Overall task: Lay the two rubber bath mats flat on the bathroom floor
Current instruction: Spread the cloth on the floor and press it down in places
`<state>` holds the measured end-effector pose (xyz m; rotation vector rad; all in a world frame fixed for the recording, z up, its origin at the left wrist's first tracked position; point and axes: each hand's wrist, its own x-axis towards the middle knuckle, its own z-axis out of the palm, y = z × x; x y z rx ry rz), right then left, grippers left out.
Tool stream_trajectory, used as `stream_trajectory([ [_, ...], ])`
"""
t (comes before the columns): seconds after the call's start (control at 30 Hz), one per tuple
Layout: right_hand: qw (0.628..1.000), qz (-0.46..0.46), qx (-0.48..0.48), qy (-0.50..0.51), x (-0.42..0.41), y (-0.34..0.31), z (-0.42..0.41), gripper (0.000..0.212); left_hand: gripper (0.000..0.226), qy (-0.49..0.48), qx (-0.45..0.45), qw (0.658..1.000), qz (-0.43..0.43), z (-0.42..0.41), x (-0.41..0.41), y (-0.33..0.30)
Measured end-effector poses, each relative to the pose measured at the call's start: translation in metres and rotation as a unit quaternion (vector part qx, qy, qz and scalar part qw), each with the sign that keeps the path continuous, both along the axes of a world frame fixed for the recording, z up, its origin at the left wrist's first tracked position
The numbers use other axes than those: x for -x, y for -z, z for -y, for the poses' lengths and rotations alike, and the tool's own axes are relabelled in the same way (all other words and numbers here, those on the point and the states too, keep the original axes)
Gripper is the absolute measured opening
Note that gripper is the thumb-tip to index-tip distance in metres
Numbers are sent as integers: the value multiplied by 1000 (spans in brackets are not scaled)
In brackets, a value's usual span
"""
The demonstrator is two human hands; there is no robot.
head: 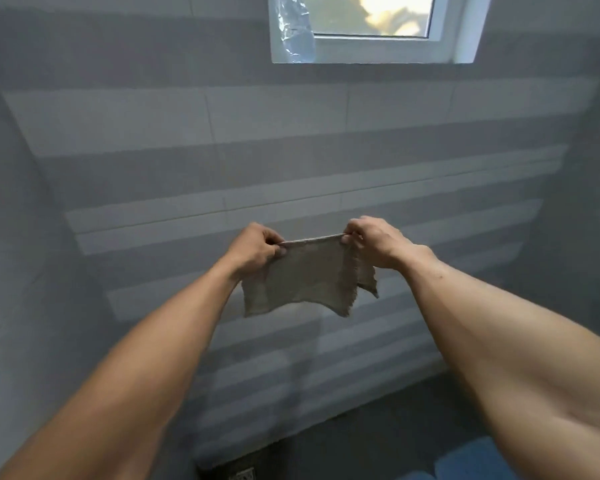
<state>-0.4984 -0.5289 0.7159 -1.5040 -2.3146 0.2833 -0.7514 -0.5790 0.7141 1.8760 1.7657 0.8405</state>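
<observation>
Both arms are stretched out in front of me at chest height. My left hand [257, 249] and my right hand [373, 242] each pinch a top corner of a small grey-brown frayed cloth [309, 277], which hangs stretched between them in front of the tiled wall. A blue mat [465, 460] lies on the floor at the bottom right, partly hidden by my right forearm; only a piece of it shows. I see no second mat in view.
A grey and white striped tiled wall [291, 150] fills the view. A white-framed window [374, 29] with plastic film sits high up. A floor drain [241, 474] shows at the bottom edge on the dark floor.
</observation>
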Motion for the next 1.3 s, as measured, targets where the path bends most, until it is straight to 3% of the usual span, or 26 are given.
stream_trajectory([
  [0.2, 988, -23, 51, 141, -84, 68, 13, 17, 17, 109, -20, 991, -74, -48, -89, 28],
  [0.37, 956, -44, 79, 278, -138, 112, 9, 25, 14, 198, 15, 975, -99, -83, -155, 61],
  [0.53, 934, -85, 134, 321, -182, 163, -10, 23, 19, 248, 67, 958, -130, -123, -212, 107],
  [0.73, 925, 7, 176, 338, -216, 233, -32, 14, 26, 261, 99, 947, -155, -163, -259, 187],
  [0.93, 911, 44, 215, 348, -217, 339, -56, 27, 29, 313, 127, 918, -206, -200, -275, 306],
  [1.2, 868, -61, 323, 373, -202, 553, -61, 21, 47, 339, 205, 884, -249, -238, -263, 527],
  [1.3, 857, -74, 351, 370, -186, 639, -59, 22, 31, 349, 248, 851, -305, -241, -249, 613],
])
